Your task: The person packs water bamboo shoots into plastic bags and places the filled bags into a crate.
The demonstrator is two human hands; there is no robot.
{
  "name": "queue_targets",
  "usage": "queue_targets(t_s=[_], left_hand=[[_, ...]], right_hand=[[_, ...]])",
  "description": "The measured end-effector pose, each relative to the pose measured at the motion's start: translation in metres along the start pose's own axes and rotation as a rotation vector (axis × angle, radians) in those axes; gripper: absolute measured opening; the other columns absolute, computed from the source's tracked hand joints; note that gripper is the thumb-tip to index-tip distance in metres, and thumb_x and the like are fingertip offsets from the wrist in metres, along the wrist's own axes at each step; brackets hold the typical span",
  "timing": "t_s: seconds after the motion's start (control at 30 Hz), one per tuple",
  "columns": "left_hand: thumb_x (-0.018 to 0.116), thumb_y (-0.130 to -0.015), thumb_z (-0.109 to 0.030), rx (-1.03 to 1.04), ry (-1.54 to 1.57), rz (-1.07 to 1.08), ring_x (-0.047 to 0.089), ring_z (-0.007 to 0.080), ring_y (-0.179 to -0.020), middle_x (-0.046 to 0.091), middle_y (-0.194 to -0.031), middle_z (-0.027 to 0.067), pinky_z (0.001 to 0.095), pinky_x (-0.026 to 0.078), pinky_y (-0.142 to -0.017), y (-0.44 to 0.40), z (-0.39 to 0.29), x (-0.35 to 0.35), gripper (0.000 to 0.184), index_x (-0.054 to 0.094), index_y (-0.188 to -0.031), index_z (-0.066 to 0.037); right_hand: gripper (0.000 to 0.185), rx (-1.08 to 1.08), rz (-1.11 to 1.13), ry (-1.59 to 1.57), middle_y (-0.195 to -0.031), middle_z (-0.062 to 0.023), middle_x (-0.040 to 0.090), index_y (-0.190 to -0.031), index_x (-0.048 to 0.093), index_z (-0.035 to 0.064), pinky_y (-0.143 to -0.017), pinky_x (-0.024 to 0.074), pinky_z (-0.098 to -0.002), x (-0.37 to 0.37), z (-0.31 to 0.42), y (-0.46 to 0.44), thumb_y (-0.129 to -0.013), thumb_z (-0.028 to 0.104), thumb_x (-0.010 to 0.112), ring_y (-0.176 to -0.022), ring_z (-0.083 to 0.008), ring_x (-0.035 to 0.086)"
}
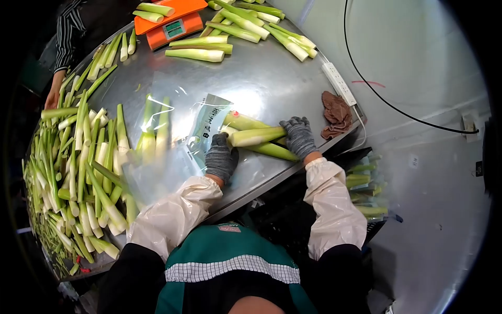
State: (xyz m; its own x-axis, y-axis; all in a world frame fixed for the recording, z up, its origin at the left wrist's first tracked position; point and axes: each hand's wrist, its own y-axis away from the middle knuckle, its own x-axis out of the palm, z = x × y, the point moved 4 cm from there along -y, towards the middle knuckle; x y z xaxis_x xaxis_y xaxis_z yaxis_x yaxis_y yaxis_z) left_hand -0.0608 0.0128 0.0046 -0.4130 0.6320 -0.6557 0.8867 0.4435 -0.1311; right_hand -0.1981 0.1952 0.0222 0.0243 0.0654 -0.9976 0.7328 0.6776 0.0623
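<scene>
Several green and white stalks (256, 137) lie together on the metal table, partly over a clear plastic bag with a printed blue-green panel (209, 123). My left hand (221, 158), in a grey glove, is at the bag's edge by the white ends of the stalks, its fingers bent. On the other side, my right hand (299, 137), also gloved, has its fingers closed round the stalks' green ends. Left of the printed panel, more clear plastic (151, 172) lies over a few other stalks.
A large pile of stalks (89, 183) covers the table's left side. Farther back are an orange scale (174, 29) and more stalks (243, 23). A power strip (339, 83) and brown cloth (336, 115) lie at the right edge. A co-worker's hand (53, 94) is far left.
</scene>
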Motion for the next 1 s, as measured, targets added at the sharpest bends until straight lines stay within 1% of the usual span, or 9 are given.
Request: queue_targets(t_s=[0.07, 0.13, 0.17, 0.23, 0.37, 0.73, 0.87, 0.93, 1.0], left_hand=[[0.054, -0.069, -0.02, -0.083, -0.141, 0.081, 0.052, 0.0343, -0.079, 0.047, -0.093, 0.0199, 0.0418, 0.043, -0.066, 0.004, 0.009, -0.001, 0.034, 0.043, -0.097, -0.003], [0.053, -0.069, -0.022, 0.05, -0.227, 0.083, 0.053, 0.0336, -0.072, 0.049, -0.086, 0.0197, 0.0418, 0.043, -0.061, 0.002, 0.011, -0.002, 0.028, 0.045, -0.088, -0.003], [0.053, -0.07, -0.021, 0.08, -0.25, 0.137, 0.053, 0.0337, -0.069, 0.051, -0.082, 0.0187, 0.0415, 0.043, -0.059, 0.001, 0.011, 0.0, 0.025, 0.046, -0.085, -0.004], [0.051, -0.072, -0.019, 0.191, -0.213, 0.133, 0.053, 0.0333, -0.062, 0.052, -0.071, 0.0159, 0.0411, 0.043, -0.056, 0.0, 0.005, -0.002, 0.016, 0.047, -0.076, -0.004], [0.047, -0.076, -0.017, 0.165, -0.16, 0.021, 0.053, 0.0329, -0.063, 0.052, -0.072, 0.0166, 0.0416, 0.042, -0.055, 0.0, -0.001, -0.01, 0.013, 0.047, -0.077, -0.004], [0.047, -0.067, -0.014, 0.356, -0.479, 0.194, 0.054, 0.0275, -0.06, 0.053, -0.069, 0.0137, 0.0385, 0.044, -0.052, 0.004, -0.024, -0.013, 0.011, 0.05, -0.073, -0.005], [0.049, -0.066, -0.016, 0.445, -0.517, 0.18, 0.054, 0.0278, -0.059, 0.053, -0.067, 0.0122, 0.039, 0.044, -0.052, 0.015, -0.019, -0.005, 0.014, 0.049, -0.074, -0.005], [0.05, -0.068, -0.02, 0.378, -0.485, 0.202, 0.054, 0.0293, -0.059, 0.053, -0.068, 0.0138, 0.0404, 0.043, -0.052, 0.022, -0.013, -0.008, 0.017, 0.049, -0.076, -0.004], [0.05, -0.071, -0.027, 0.09, -0.366, 0.221, 0.054, 0.0312, -0.06, 0.053, -0.07, 0.0159, 0.0425, 0.043, -0.052, 0.028, 0.001, -0.014, 0.025, 0.049, -0.078, -0.003]], right_hand=[[0.035, -0.049, -0.015, -0.072, -0.096, -0.0072, 0.051, -0.099, 0.054, 0.0146, -0.091, 0.0282, -0.0349, -0.008, -0.003, 0.0, -0.064, 0.017, 0.058, -0.096, -0.0231, 0.046], [0.03, 0.028, 0.146, -0.144, -0.091, -0.0054, 0.052, -0.093, 0.057, 0.0146, -0.087, 0.0315, -0.0368, -0.032, 0.001, 0.014, -0.063, 0.017, 0.059, -0.086, -0.021, 0.051], [0.029, -0.004, 0.074, -0.164, -0.089, -0.0046, 0.052, -0.091, 0.058, 0.0136, -0.079, 0.0383, -0.0366, -0.038, 0.0, 0.027, -0.062, 0.018, 0.059, -0.078, -0.0219, 0.054], [0.029, 0.038, 0.029, -0.224, -0.086, -0.0052, 0.052, -0.091, 0.058, 0.013, -0.074, 0.0406, -0.0361, -0.048, 0.004, 0.059, -0.062, 0.018, 0.06, -0.076, -0.0235, 0.054], [0.033, 0.082, -0.011, -0.387, -0.083, -0.0077, 0.053, -0.091, 0.058, 0.0121, -0.064, 0.045, -0.0351, -0.043, 0.002, 0.096, -0.06, 0.02, 0.061, -0.074, -0.0267, 0.055], [0.031, 0.097, 0.052, -0.379, -0.09, -0.0127, 0.053, -0.094, 0.057, 0.0085, -0.069, 0.0442, -0.037, -0.007, 0.051, 0.07, -0.066, 0.02, 0.056, -0.077, -0.0286, 0.055], [0.03, 0.045, -0.011, -0.378, -0.078, -0.0138, 0.053, -0.092, 0.057, 0.0063, -0.069, 0.043, -0.0382, -0.018, 0.098, 0.06, -0.068, 0.024, 0.059, -0.077, -0.0301, 0.053], [0.033, -0.013, -0.016, -0.426, -0.082, -0.0141, 0.053, -0.097, 0.054, 0.005, -0.071, 0.0426, -0.0387, -0.019, 0.097, 0.054, -0.07, 0.023, 0.058, -0.077, -0.0309, 0.053], [0.035, 0.074, 0.046, -0.398, -0.088, -0.0151, 0.054, -0.1, 0.051, 0.004, -0.075, 0.0418, -0.0381, -0.023, 0.075, 0.039, -0.072, 0.024, 0.057, -0.08, -0.0304, 0.053]])
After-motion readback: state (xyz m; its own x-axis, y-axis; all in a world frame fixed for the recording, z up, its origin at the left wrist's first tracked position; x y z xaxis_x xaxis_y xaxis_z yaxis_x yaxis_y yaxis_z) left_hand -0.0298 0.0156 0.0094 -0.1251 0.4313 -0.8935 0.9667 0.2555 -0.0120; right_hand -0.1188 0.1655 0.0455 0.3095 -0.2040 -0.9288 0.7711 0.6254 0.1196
